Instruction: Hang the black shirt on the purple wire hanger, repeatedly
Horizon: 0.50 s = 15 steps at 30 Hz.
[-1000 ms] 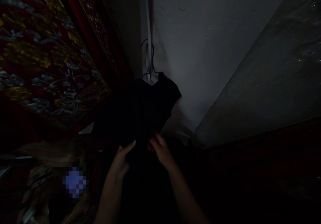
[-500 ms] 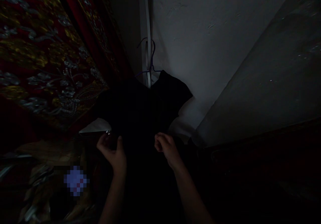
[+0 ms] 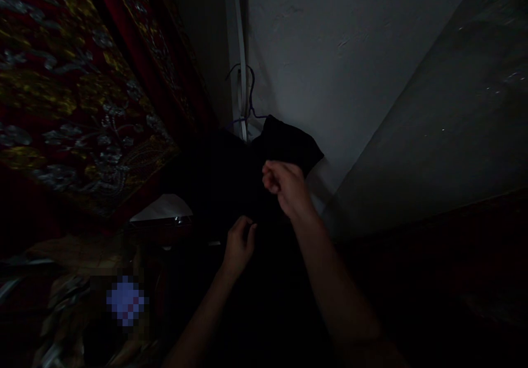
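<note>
Matt cloth garment [image 3: 226,175], glossy embroidery [image 3: 111,126], matt wall [image 3: 325,60]

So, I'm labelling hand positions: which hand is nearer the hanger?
Right. The right hand is in front of the black garment, below the hanger and to its right in view; the left hand is lower, farther below the hanger.

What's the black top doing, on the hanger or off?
On: the hanger shows its hook above the black top, and its arms go in at the neckline.
</note>
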Motion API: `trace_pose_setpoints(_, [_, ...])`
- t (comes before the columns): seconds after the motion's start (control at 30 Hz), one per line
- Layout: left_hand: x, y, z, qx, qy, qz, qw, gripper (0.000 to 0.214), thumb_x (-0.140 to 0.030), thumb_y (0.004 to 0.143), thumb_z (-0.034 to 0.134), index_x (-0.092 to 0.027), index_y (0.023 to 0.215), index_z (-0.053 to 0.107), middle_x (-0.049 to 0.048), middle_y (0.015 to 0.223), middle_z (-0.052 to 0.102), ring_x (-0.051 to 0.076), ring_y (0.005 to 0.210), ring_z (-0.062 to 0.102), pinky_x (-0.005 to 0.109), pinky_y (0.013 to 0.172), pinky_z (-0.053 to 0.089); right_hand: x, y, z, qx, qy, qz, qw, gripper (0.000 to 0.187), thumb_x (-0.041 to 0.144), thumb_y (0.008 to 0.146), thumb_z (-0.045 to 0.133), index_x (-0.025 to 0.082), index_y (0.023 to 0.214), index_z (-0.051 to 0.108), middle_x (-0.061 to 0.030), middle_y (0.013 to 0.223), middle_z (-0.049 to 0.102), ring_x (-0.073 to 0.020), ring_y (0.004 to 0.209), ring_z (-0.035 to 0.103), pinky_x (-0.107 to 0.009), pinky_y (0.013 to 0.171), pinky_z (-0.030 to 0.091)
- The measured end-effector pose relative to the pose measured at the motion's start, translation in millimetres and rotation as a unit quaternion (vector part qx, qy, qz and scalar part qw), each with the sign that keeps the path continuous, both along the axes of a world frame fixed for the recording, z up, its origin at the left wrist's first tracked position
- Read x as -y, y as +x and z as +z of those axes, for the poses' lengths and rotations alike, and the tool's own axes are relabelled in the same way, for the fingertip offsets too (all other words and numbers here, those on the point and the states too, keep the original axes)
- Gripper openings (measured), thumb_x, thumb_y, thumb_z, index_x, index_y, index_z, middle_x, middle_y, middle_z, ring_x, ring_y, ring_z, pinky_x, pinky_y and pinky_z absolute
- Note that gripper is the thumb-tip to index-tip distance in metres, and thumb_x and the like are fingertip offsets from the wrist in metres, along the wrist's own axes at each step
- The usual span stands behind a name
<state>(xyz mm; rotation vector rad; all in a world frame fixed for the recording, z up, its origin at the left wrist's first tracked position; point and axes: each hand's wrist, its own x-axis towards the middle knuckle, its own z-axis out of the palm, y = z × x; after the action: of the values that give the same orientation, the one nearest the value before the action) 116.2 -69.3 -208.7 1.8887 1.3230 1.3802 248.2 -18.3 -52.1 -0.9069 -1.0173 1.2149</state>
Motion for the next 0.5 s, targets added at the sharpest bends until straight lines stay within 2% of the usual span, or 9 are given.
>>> trace_pose_setpoints(0.07, [-8,-6,-2.7,-0.027,-0.015,-0.013,0.999,0.020,-0.030,0.099,0.050,-0.020,0.084,0.057,0.0021,0.078,0.062,0.018,0.073,0.062,0.029,0.069,0.046,-14,2,32.7,0.009,0.047,0.002,0.999,0.021,0.028,0.081,0.060,0.017,0.064,0.059,0.0020,0.045,0.055,-0.0054,0.037,0.041,-0.017,0.037,0.024])
trace_pose_setpoints(0.1, [-13,-10,-0.8,-0.035,-0.021,-0.019,0.999,0.020,-0.030,0.099,0.051,-0.020,0.083,0.058,0.0023,0.077,0.063,0.018,0.072,0.062,0.029,0.069,0.047,-18,1,42.8,0.018,0.065,0.010,0.998,0.022,0.027,0.083,0.058,0.016,0.064,0.059,0.0017,0.045,0.055,-0.0052,0.037,0.041,-0.017,0.037,0.025])
trace_pose_setpoints(0.17, [-22,-18,14.0,-0.038,-0.023,-0.035,0.998,0.018,-0.031,0.098,0.054,-0.019,0.088,0.062,0.0041,0.084,0.068,0.020,0.079,0.066,0.030,0.073,0.049,-19,-3,49.4,0.040,0.090,0.028,0.995,0.024,0.027,0.087,0.055,0.017,0.065,0.058,0.0015,0.046,0.057,-0.0050,0.036,0.041,-0.017,0.037,0.025])
trace_pose_setpoints(0.2, [-26,-21,27.7,-0.032,-0.013,-0.044,0.998,0.015,-0.031,0.098,0.055,-0.020,0.095,0.065,0.0052,0.091,0.070,0.020,0.085,0.067,0.031,0.078,0.051,-17,-5,47.0,0.052,0.100,0.034,0.993,0.024,0.028,0.088,0.054,0.017,0.066,0.058,0.0017,0.047,0.058,-0.0050,0.036,0.041,-0.017,0.037,0.025])
trace_pose_setpoints(0.27, [-32,-26,65.9,-0.008,0.037,-0.055,0.998,0.022,-0.030,0.099,0.057,-0.022,0.117,0.065,0.0073,0.111,0.071,0.021,0.102,0.067,0.034,0.090,0.051,-11,-9,37.0,0.076,0.116,0.040,0.990,0.026,0.033,0.089,0.055,0.018,0.068,0.058,0.0024,0.048,0.058,-0.0053,0.036,0.042,-0.018,0.037,0.025])
trace_pose_setpoints(0.33, [-36,-27,111.1,0.031,0.133,-0.025,0.990,0.037,-0.029,0.101,0.055,-0.024,0.137,0.055,0.0061,0.111,0.070,0.018,0.097,0.067,0.033,0.089,0.052,-6,-10,28.0,0.103,0.132,0.040,0.985,0.027,0.035,0.089,0.056,0.018,0.068,0.058,0.0033,0.047,0.056,-0.0060,0.037,0.044,-0.019,0.038,0.026])
trace_pose_setpoints(0.37, [-39,-27,132.8,0.037,0.186,-0.004,0.982,0.037,-0.028,0.101,0.054,-0.024,0.138,0.054,0.0051,0.107,0.070,0.017,0.092,0.066,0.032,0.086,0.052,-5,-10,25.8,0.117,0.146,0.038,0.982,0.027,0.034,0.089,0.055,0.018,0.068,0.059,0.0036,0.047,0.055,-0.0065,0.038,0.045,-0.019,0.039,0.027])
trace_pose_setpoints(0.43, [-46,-25,168.3,-0.024,0.254,0.005,0.967,0.023,-0.026,0.100,0.057,-0.021,0.120,0.066,0.0043,0.100,0.069,0.016,0.089,0.065,0.030,0.082,0.051,-3,-9,25.7,0.147,0.183,0.025,0.972,0.026,0.033,0.091,0.054,0.018,0.069,0.060,0.0037,0.049,0.055,-0.0077,0.041,0.048,-0.020,0.042,0.030])
trace_pose_setpoints(0.5, [-55,-22,189.2,-0.091,0.294,0.017,0.951,0.010,-0.023,0.098,0.061,-0.019,0.096,0.069,0.0037,0.091,0.068,0.016,0.084,0.064,0.029,0.077,0.050,-3,-8,27.3,0.176,0.222,-0.009,0.959,0.027,0.033,0.093,0.054,0.019,0.070,0.060,0.0036,0.051,0.055,-0.0088,0.045,0.051,-0.021,0.046,0.033])
